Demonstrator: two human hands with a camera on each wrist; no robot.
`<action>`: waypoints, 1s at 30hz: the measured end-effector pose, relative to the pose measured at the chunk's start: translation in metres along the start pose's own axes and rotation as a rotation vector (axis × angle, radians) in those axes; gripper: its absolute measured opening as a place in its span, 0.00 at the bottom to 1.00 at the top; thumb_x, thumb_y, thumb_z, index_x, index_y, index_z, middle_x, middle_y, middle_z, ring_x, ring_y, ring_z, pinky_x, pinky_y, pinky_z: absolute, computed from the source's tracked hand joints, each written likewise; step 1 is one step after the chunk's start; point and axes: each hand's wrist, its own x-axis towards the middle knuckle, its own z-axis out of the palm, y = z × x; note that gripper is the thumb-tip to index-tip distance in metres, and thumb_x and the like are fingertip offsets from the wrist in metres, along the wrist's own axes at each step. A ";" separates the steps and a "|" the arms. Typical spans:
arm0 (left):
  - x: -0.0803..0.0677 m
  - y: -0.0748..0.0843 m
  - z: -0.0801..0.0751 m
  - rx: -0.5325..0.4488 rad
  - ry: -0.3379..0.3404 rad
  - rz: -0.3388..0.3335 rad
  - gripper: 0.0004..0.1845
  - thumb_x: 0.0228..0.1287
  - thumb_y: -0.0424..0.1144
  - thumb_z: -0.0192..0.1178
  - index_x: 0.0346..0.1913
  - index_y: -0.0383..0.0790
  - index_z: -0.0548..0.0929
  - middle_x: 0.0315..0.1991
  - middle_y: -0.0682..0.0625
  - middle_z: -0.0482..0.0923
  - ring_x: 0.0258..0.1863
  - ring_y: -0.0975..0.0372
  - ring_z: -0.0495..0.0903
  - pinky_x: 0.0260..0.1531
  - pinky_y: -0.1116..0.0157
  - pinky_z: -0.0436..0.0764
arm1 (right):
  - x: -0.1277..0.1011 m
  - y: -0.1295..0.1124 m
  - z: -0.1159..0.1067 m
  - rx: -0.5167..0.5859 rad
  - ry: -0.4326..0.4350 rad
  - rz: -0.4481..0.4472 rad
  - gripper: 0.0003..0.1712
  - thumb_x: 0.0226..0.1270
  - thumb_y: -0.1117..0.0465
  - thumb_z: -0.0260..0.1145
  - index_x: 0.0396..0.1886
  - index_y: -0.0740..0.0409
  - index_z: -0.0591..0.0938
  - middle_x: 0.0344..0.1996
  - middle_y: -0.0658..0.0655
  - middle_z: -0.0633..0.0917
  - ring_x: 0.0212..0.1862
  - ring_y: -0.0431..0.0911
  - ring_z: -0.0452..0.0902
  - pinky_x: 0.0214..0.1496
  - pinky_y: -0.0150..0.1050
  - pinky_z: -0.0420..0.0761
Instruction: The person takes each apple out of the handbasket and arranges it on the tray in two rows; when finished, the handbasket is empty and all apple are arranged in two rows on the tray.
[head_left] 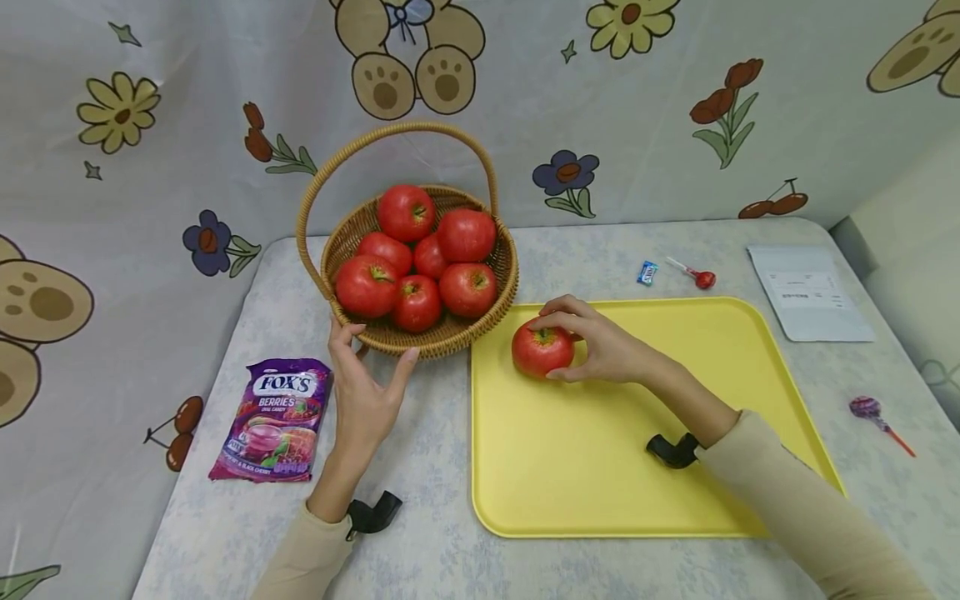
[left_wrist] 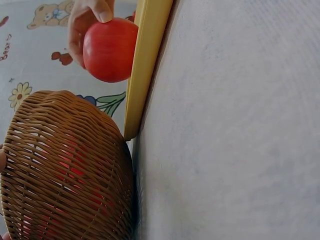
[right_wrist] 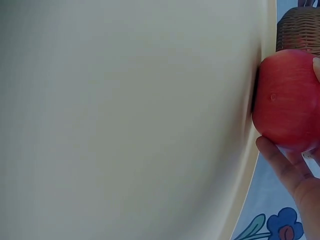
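A wicker basket (head_left: 450,333) with a hoop handle holds several red apples (head_left: 406,211) at the back middle of the table. My left hand (head_left: 365,385) cups the basket's near rim with spread fingers. A yellow tray (head_left: 600,467) lies to the right of the basket. My right hand (head_left: 600,342) grips one red apple (head_left: 542,350) that sits on the tray's far left corner. In the left wrist view the basket (left_wrist: 65,170) fills the lower left, with the apple (left_wrist: 109,49) beyond the tray's edge (left_wrist: 145,60). The right wrist view shows the apple (right_wrist: 287,95) on the tray (right_wrist: 125,120).
A purple bag of Fox's candy (head_left: 276,419) lies left of my left hand. Behind the tray are a small blue wrapped sweet (head_left: 647,272) and a red lollipop (head_left: 699,277). A white paper packet (head_left: 808,292) and a purple lollipop (head_left: 873,414) lie at the right. A patterned cloth hangs behind.
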 end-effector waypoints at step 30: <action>0.000 0.000 -0.001 0.008 -0.008 -0.011 0.39 0.57 0.45 0.71 0.62 0.33 0.59 0.79 0.39 0.40 0.78 0.51 0.44 0.62 0.43 0.70 | -0.004 -0.011 0.000 -0.172 0.028 -0.009 0.40 0.47 0.54 0.81 0.62 0.46 0.74 0.66 0.61 0.66 0.67 0.54 0.59 0.61 0.54 0.76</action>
